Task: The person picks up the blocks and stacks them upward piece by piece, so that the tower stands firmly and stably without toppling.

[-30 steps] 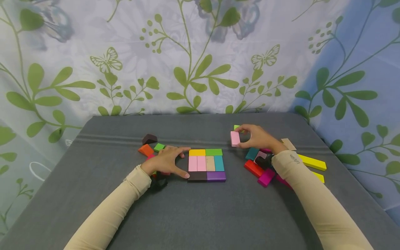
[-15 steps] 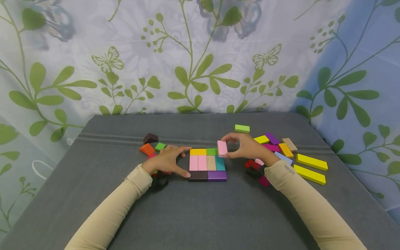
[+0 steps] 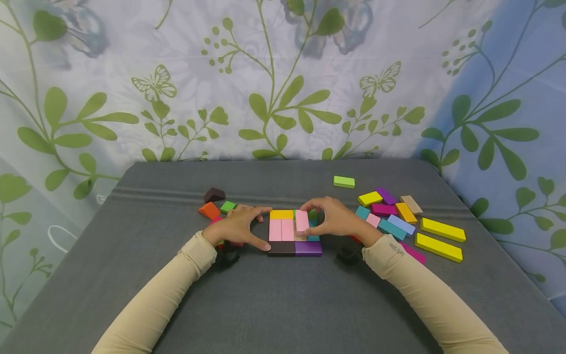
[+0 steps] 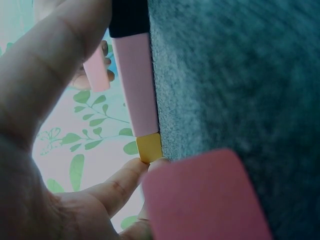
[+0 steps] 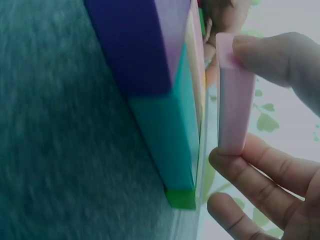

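Observation:
A flat square of coloured wooden blocks lies mid-table, with a yellow block (image 3: 281, 214) at back, two pink blocks (image 3: 281, 230) at left, and a dark block (image 3: 281, 248) and a purple block (image 3: 308, 249) in front. Along its left side my left hand (image 3: 239, 226) spreads thumb and fingers: the thumb at the dark block, fingertips by the yellow one. My right hand (image 3: 333, 216) pinches a separate pink block (image 5: 235, 105) by its ends, thumb against fingertips. That block hangs above the square's right half, apart from it, partly hiding a teal block (image 5: 160, 135) and the green one.
Loose blocks lie right of the square, including two long yellow blocks (image 3: 438, 247), a blue block (image 3: 401, 225) and a purple one. A light green block (image 3: 344, 182) sits alone at back right. Left are an orange block (image 3: 210, 211) and a dark brown block (image 3: 214, 194).
My right hand has carried the pink block leftward and towards me, from near the light green block to over the square. The left hand stays at the square's left side.

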### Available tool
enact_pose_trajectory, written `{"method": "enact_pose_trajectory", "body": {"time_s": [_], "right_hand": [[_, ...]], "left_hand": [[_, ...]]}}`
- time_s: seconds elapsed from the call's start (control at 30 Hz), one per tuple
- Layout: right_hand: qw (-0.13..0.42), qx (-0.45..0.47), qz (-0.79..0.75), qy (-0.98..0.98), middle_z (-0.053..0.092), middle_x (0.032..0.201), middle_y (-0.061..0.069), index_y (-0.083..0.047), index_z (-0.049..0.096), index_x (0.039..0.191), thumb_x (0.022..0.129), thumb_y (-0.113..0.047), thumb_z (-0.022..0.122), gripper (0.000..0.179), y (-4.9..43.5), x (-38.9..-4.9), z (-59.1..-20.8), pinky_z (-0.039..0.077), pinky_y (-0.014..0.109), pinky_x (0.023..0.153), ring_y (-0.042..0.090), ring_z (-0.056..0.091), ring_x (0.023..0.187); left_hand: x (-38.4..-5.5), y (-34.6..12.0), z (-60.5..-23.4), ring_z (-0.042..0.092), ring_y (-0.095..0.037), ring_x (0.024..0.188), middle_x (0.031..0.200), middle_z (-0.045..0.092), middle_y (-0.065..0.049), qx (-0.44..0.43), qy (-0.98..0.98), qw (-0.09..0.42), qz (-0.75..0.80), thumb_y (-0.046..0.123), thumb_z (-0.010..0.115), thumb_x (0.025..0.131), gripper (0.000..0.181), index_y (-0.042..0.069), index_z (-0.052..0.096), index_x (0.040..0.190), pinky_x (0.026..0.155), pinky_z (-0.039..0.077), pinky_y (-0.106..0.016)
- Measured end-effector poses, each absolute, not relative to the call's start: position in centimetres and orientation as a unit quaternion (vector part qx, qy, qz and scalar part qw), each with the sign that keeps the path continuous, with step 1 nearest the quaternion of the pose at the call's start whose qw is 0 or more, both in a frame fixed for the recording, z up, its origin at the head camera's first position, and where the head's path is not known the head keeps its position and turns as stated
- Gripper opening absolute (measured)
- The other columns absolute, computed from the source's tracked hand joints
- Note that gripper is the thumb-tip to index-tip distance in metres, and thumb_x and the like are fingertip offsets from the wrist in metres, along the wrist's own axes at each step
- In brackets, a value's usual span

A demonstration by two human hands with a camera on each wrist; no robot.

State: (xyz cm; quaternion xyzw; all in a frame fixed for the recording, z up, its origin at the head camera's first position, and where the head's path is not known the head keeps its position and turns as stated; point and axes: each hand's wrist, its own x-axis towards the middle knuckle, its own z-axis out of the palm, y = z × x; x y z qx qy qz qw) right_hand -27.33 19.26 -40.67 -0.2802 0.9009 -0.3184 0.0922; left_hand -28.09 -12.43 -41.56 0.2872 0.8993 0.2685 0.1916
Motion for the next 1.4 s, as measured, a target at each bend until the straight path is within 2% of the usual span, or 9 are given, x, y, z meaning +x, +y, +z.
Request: {"method": "enact_pose_trajectory", "body": {"time_s": [0.43,0.7,1.17,1.3,1.4], "right_hand": [[0.070,-0.304,-0.296,0.903,0.072,0.128,0.009,-0.004,0.073,0.133,0.084,-0.035,0.094,0.062,16.7,-26.6,-41.0,0.044,0.057,0.104,0.032,0.055,0.119],[0.062,-0.320,-0.282,0.902,0.071,0.118,0.005,-0.004,0.074,0.131,0.083,-0.035,0.095,0.060,15.5,-26.5,-40.9,0.044,0.056,0.102,0.030,0.056,0.114],[0.076,-0.314,-0.272,0.906,0.070,0.122,0.006,-0.003,0.071,0.135,0.084,-0.036,0.094,0.065,14.8,-26.7,-40.6,0.045,0.058,0.107,0.032,0.056,0.120],[0.087,-0.322,-0.300,0.894,0.070,0.122,0.010,0.001,0.066,0.140,0.089,-0.032,0.090,0.065,15.8,-27.3,-40.2,0.050,0.055,0.103,0.033,0.060,0.116],[0.087,-0.318,-0.325,0.886,0.070,0.127,0.017,0.004,0.065,0.140,0.097,-0.024,0.083,0.055,17.4,-28.0,-39.7,0.053,0.056,0.101,0.035,0.063,0.114]], "left_hand": [[-28.2,-12.4,-41.7,0.037,-0.044,0.141,0.134,0.063,-0.005,0.290,0.900,0.189,0.266,0.047,0.092,0.082,0.104,0.013,0.041,0.167,0.115,0.026,-0.067],[-28.3,-12.3,-41.8,0.037,-0.043,0.141,0.134,0.064,-0.005,0.295,0.900,0.187,0.260,0.048,0.092,0.082,0.105,0.013,0.041,0.167,0.115,0.026,-0.068],[-28.4,-12.4,-41.8,0.036,-0.043,0.141,0.134,0.063,-0.007,0.295,0.898,0.192,0.266,0.049,0.092,0.082,0.106,0.012,0.041,0.167,0.114,0.025,-0.067],[-28.4,-12.3,-41.8,0.036,-0.042,0.142,0.135,0.063,-0.006,0.287,0.900,0.195,0.265,0.048,0.092,0.082,0.105,0.013,0.041,0.167,0.115,0.025,-0.066],[-28.4,-12.3,-41.8,0.036,-0.042,0.142,0.135,0.063,-0.006,0.287,0.900,0.194,0.264,0.047,0.093,0.082,0.105,0.013,0.041,0.167,0.115,0.025,-0.065]]}}
